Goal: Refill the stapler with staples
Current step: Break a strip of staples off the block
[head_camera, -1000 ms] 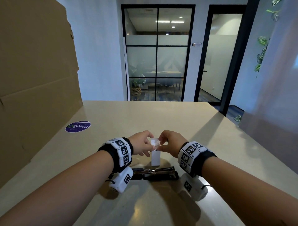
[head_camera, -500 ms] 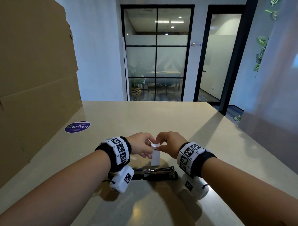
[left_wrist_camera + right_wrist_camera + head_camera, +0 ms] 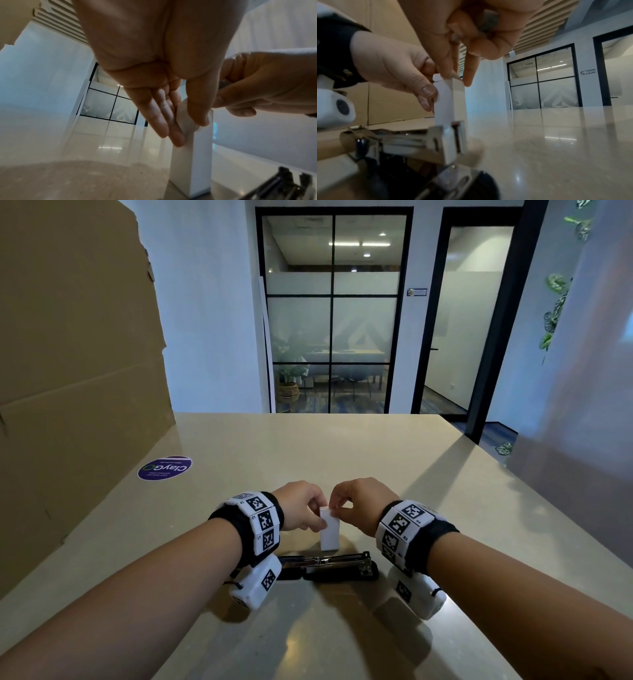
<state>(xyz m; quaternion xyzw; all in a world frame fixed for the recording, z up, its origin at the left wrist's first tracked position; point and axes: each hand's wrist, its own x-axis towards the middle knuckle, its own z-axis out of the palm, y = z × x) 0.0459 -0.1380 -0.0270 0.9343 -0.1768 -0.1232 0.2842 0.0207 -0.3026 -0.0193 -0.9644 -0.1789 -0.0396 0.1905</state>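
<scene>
A small white staple box (image 3: 329, 530) stands upright on the beige table (image 3: 342, 453), just behind the stapler. The black and metal stapler (image 3: 329, 567) lies opened flat, its staple channel facing up (image 3: 419, 142). My left hand (image 3: 308, 510) pinches the box near its top between thumb and fingers (image 3: 178, 139). My right hand (image 3: 342, 501) touches the box's top flap with its thumb and index finger. The right hand's other fingers curl round a grey strip of staples (image 3: 488, 23), which also shows in the left wrist view (image 3: 223, 82).
A tall cardboard sheet (image 3: 78, 371) stands along the table's left side. A round purple sticker (image 3: 165, 468) lies flat near it. The table's far edge (image 3: 308, 414) faces a glass wall, and its right edge slants toward me.
The box's top flap, sticking up a second ago, now lies folded down under my right fingers. Both hands have stayed at the box, and the stapler has not moved.
</scene>
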